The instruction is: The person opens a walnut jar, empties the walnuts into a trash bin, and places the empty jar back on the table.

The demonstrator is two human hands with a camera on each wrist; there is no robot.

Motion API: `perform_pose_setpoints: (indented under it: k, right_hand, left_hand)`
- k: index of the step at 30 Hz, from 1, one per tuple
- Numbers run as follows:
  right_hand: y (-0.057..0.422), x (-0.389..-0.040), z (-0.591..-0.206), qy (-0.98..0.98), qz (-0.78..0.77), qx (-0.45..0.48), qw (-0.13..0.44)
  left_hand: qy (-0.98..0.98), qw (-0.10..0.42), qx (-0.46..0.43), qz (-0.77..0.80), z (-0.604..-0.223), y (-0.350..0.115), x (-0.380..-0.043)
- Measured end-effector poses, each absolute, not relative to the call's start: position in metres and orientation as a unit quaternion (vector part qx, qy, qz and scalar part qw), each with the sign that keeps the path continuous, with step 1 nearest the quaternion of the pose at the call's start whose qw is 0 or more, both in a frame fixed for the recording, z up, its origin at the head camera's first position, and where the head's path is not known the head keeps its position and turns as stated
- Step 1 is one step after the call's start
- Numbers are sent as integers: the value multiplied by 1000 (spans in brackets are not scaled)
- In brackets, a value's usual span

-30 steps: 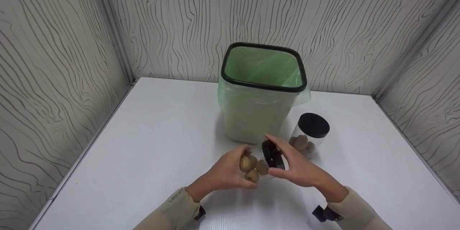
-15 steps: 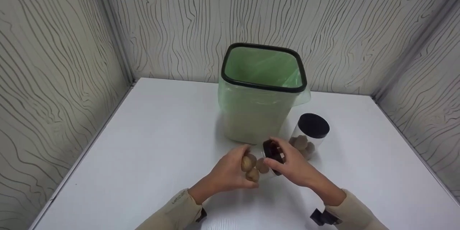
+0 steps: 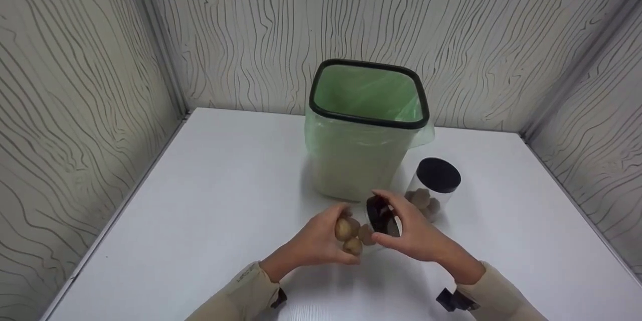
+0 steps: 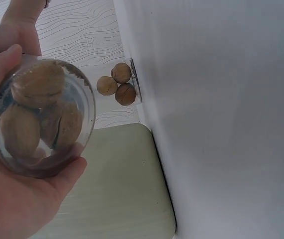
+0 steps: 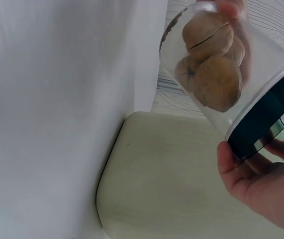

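My left hand point(image 3: 316, 241) grips a clear jar point(image 5: 263, 69) around its base end, thumb and fingers on opposite sides. Several brown walnuts point(image 5: 217, 82) show through its wall; some of them also show through the base point(image 4: 37, 114) in the left wrist view. The jar lies tilted toward the right, above the white table. At its mouth is a black lid point(image 5: 266, 112), which my right hand point(image 3: 419, 233) holds by the rim between thumb and fingers. My left palm hides part of the jar in the head view.
A pale green bin point(image 3: 358, 160) with a black rim and green liner bag stands just beyond my hands. Right of it, a second jar point(image 3: 446, 201) with a black lid holds several walnuts. Wood-patterned panels point(image 3: 241, 35) enclose the white table point(image 3: 210, 175).
My right hand shifted its hold on the lid: its fingers drew in half a second ago and are spread around the rim again now. The jar and left hand moved only slightly.
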State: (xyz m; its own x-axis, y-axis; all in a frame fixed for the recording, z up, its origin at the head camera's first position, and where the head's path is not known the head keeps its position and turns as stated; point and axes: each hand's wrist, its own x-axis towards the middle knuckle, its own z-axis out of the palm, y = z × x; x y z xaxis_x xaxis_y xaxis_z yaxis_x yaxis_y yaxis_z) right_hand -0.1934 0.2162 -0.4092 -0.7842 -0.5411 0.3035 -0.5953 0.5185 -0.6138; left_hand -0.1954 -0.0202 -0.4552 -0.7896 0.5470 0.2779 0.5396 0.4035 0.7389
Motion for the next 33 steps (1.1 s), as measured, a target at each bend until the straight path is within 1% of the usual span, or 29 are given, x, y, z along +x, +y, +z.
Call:
perform_pose_setpoints:
  k: [4,11,23,27,33]
  right_hand:
    - [219,-195,-408,-865,354,350,56]
    - [224,-195,-406,-862,354,356,71]
    - [242,-196,-407,-883,357,299,50]
    - [249,-198,-409,-897,330,289,59]
    - [264,-203,-421,-911,283,289,85]
  left_hand:
    - [833,14,326,447,-455,-21,-197]
    - [829,23,319,460,-454,-24,-198]
    - [830,32,287,476,-452,-31,-198]
    - [830,26,284,480,-452,-33,-199]
    - [827,3,282,486,-450,-37,-199]
